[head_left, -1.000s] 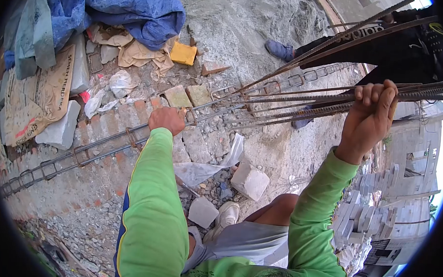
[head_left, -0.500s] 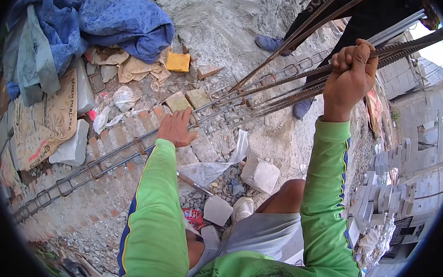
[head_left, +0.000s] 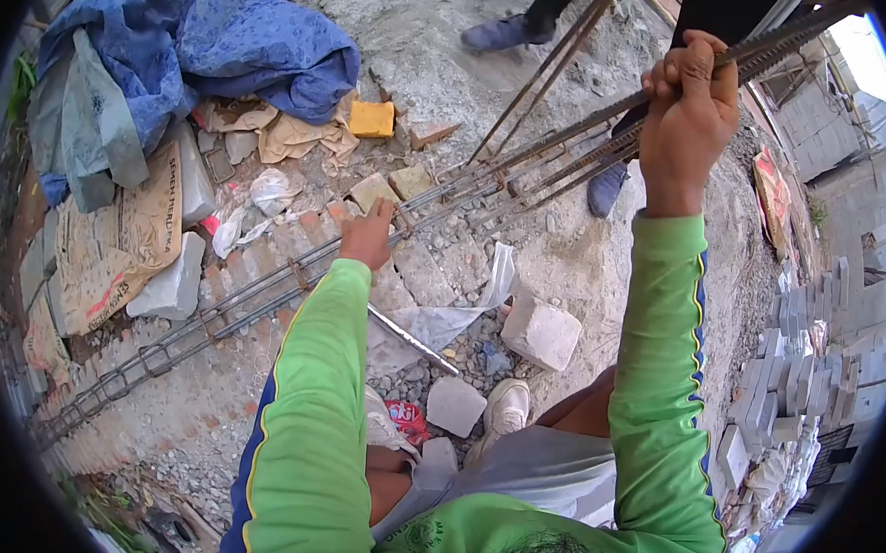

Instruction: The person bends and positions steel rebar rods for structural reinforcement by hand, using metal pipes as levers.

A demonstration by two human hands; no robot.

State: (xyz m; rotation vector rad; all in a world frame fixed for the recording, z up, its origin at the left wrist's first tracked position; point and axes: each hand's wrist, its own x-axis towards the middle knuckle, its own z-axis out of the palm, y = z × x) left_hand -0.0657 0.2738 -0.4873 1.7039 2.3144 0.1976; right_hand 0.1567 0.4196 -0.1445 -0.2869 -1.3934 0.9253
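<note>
My right hand (head_left: 690, 119) is closed around ribbed steel bars (head_left: 610, 145) that slant from the upper right down toward the middle. My left hand (head_left: 368, 237) lies at a long rebar cage (head_left: 215, 322), near the end where the ribbed bars meet it; its fingers point up, and whether they grip a bar is hard to see. The cage, with its square ties, runs along a low brick wall (head_left: 228, 365) to the lower left.
Another person's shoes (head_left: 506, 33) are beyond the bars. A blue tarp (head_left: 265, 42), cement bags (head_left: 125, 230) and a yellow block (head_left: 372, 120) lie at the upper left. Pale blocks (head_left: 541, 333) and a metal rod (head_left: 412, 339) are near my feet.
My right hand has moved slightly up with the bars. My left hand has shifted a little right and its fingers look closer together. The other person's foot has moved left.
</note>
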